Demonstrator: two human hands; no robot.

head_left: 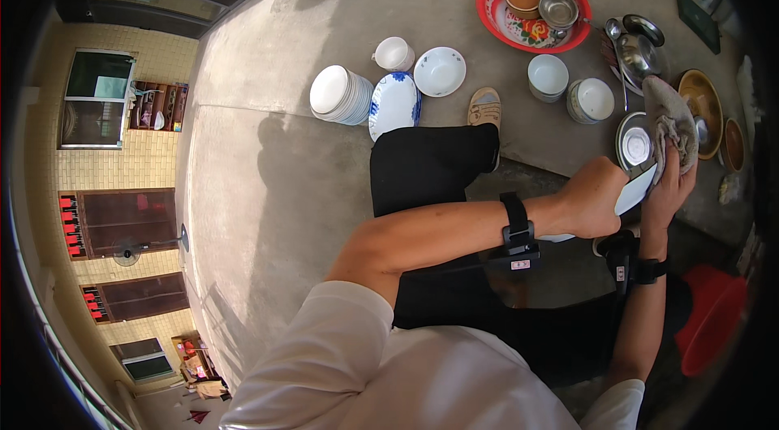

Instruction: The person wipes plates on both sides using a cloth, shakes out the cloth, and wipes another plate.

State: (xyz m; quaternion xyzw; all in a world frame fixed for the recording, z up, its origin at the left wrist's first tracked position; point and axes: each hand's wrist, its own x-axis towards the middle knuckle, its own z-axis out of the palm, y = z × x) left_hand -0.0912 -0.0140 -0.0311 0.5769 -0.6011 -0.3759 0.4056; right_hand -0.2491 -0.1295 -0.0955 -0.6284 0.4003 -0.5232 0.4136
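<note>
My left hand (592, 196) is closed on a white plate (636, 190), seen nearly edge-on; part of it is hidden behind the fist. Close beside it, my right hand (670, 185) has its fingers wrapped round a crumpled grey cloth (675, 123), bunched above the plate. Just past my left hand lies a shiny metal dish (636, 144). Two stacks of white bowls, one stack (548, 75) and another (591, 100), stand on the ground beyond my hands.
A red floral tray (492, 18) holds a brown bowl and metal bowl. White plates (329, 91), a blue-patterned oval plate (395, 105) and a bowl (440, 71) sit left of my foot. Metal pot (639, 55) and brass basin (703, 97) lie right; a red basin (714, 320) is near my right arm.
</note>
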